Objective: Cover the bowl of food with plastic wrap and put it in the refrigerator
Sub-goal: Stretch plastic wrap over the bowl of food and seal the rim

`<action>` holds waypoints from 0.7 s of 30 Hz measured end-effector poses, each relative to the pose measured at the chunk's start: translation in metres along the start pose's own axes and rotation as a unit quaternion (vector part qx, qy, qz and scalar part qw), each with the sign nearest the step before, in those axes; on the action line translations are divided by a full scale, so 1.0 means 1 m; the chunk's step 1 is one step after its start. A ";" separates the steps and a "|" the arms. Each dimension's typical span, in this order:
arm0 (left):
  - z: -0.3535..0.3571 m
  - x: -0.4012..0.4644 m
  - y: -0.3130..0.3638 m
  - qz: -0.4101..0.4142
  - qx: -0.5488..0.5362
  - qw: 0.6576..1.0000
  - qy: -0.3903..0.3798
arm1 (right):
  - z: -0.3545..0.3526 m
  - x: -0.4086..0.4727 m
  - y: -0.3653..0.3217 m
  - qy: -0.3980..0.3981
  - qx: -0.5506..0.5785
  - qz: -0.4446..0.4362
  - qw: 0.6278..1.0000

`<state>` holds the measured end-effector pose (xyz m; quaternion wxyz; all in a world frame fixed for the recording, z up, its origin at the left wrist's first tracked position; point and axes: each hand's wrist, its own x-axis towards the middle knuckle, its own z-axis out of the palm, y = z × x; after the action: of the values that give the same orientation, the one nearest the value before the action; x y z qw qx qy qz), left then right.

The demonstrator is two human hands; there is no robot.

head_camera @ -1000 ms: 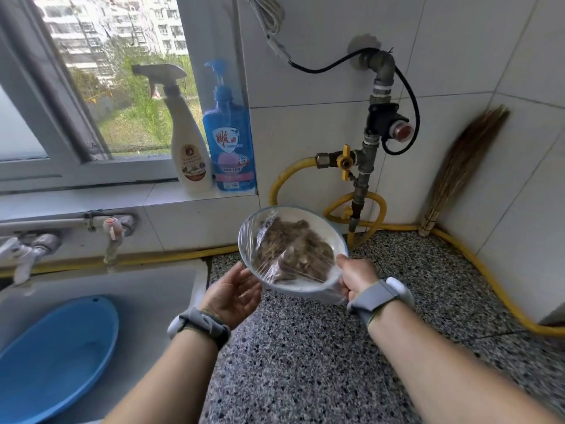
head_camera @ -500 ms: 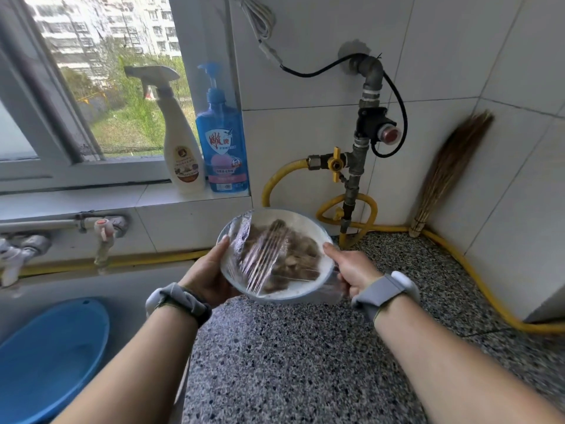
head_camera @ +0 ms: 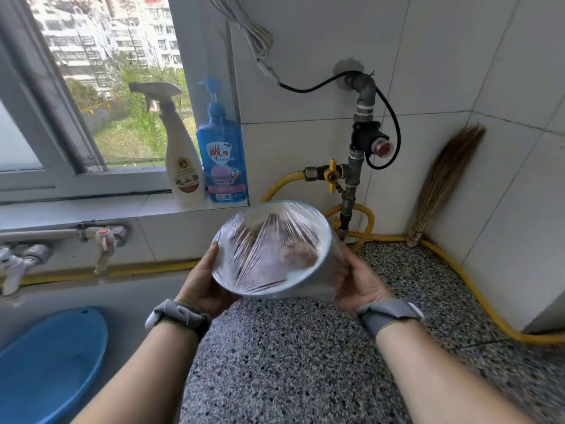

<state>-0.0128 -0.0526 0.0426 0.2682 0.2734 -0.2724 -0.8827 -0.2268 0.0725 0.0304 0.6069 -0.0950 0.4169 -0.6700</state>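
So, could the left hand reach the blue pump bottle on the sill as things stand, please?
Probably not yet: the left hand is holding the wrapped bowl together with the right hand. Nothing stands between it and the pump bottle.

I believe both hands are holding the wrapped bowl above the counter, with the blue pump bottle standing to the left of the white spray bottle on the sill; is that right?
Not quite: in the head view the blue pump bottle stands right of the white spray bottle. The rest holds: left hand and right hand hold the wrapped bowl above the counter.

Little legible print on the windowsill bottles

The blue pump bottle point(head_camera: 222, 154) at the sill's right end bears a shield logo with red Chinese characters, roughly "雕牌"; its smaller print and the spray bottle's point(head_camera: 183, 162) brown label blur beyond reading.
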 end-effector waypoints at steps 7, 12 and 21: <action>0.002 -0.007 -0.004 0.022 -0.012 0.999 -0.034 | -0.001 0.005 -0.006 0.056 0.132 -0.075 0.987; 0.005 -0.011 -0.009 0.005 0.006 0.999 -0.034 | 0.004 0.003 -0.011 0.009 0.148 -0.070 0.986; 0.012 -0.018 -0.015 0.011 -0.012 0.999 -0.041 | 0.006 0.005 -0.004 0.100 0.069 -0.088 0.989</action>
<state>-0.0124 -0.0267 0.0473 0.2699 0.2310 -0.2756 -0.8932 -0.2272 0.0651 0.0347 0.5057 -0.0216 0.4187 -0.7540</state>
